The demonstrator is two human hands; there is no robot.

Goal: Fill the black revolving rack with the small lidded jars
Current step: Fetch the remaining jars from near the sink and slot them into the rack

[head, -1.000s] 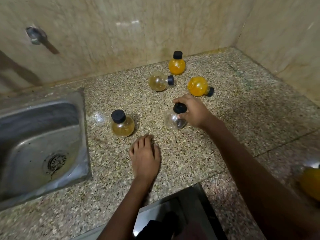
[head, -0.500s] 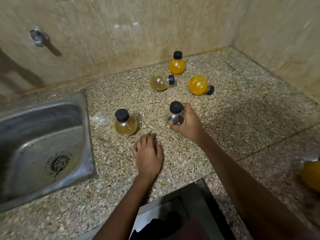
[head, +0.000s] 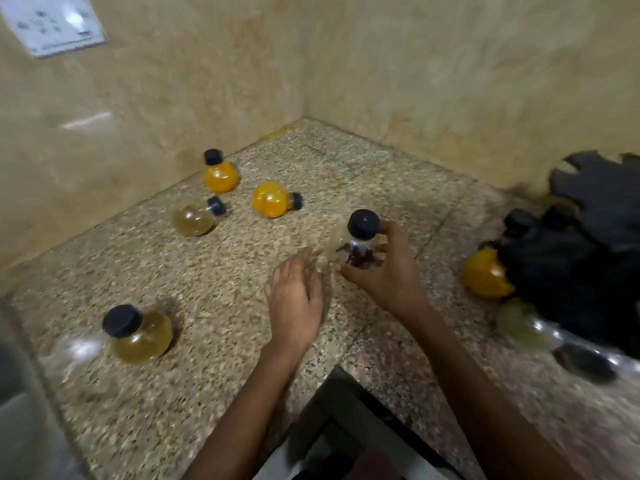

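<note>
Mid-frame, the right hand (head: 384,271) holds a clear black-lidded jar (head: 358,247) above the worktop (head: 225,393), the left hand (head: 294,299) flat-fingered beside it, and a loose grip could drop it short of the black rack (head: 581,258) at right.

Speckled granite counter (head: 242,341), set into a tiled corner. Recorded on it: one upright orange jar (head: 220,174) nearest the wall; one orange jar (head: 272,199) and one pale jar (head: 194,219) on their sides; one amber jar (head: 140,336) near the front left; the black rack (head: 588,271) at right.
</note>
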